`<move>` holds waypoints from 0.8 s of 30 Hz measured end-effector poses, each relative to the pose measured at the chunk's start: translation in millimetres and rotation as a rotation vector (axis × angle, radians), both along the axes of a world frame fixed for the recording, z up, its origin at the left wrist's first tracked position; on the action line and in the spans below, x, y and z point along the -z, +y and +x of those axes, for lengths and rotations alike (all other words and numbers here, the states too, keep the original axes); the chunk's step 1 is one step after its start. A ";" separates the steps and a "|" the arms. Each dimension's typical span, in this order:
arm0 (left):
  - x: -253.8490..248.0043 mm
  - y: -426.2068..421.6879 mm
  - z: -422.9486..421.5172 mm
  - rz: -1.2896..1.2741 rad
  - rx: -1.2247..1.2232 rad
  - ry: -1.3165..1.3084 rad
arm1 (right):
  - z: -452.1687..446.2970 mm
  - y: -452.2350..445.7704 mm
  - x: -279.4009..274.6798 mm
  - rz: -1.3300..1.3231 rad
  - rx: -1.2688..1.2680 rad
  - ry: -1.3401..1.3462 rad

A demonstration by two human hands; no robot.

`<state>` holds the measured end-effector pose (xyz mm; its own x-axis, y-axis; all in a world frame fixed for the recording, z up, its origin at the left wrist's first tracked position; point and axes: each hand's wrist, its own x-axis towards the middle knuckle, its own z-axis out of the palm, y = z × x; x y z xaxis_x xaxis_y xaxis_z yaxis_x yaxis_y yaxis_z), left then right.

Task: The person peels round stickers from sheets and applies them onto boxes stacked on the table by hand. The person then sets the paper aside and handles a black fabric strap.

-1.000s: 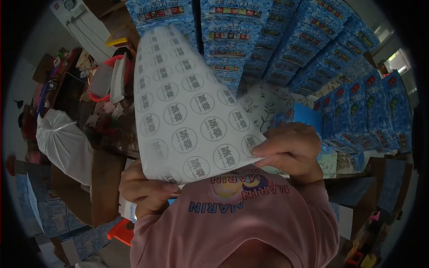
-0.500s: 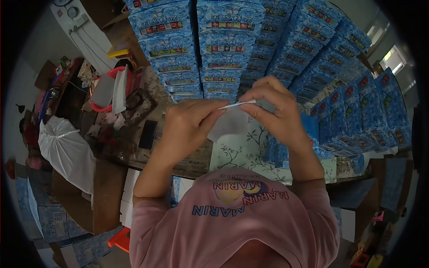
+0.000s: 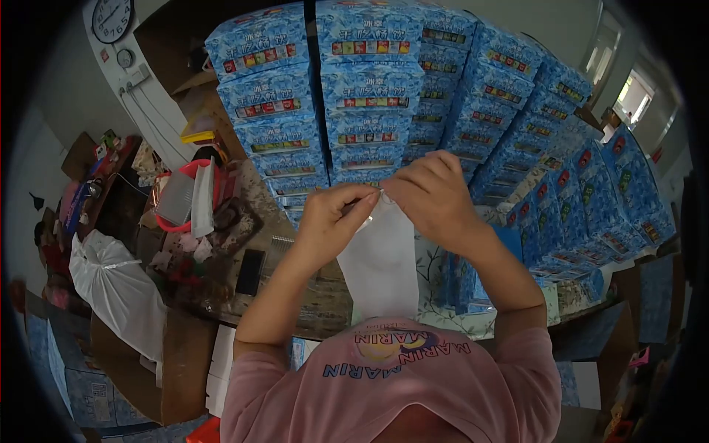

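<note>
A white bag [image 3: 380, 262] hangs from both hands over the table, its lower end near the pink shirt. Its top edge is gathered between the fingertips. My left hand [image 3: 334, 221] pinches the left side of that edge between thumb and forefinger. Close beside it, my right hand [image 3: 432, 196] grips the right side, its knuckles upward and its fingertips partly hidden. The circular print seen earlier does not show on the side now facing me.
Tall stacks of blue printed boxes [image 3: 369, 88] rise beyond the hands, with more at the right [image 3: 620, 192]. A black phone [image 3: 250, 272], a red basket [image 3: 193, 193] and a tied white sack [image 3: 122, 295] are at the left.
The bag was spread out and raised with its print showing; now it hangs down below the hands. The hands have come together, and since half a second ago sit slightly lower in view.
</note>
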<state>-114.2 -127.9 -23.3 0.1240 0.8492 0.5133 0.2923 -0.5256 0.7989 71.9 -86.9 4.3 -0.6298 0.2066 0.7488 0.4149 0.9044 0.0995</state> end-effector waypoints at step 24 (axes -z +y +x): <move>8.3 50.9 -21.4 -0.268 0.025 -0.047 | -12.0 46.7 20.5 -0.245 -0.133 0.263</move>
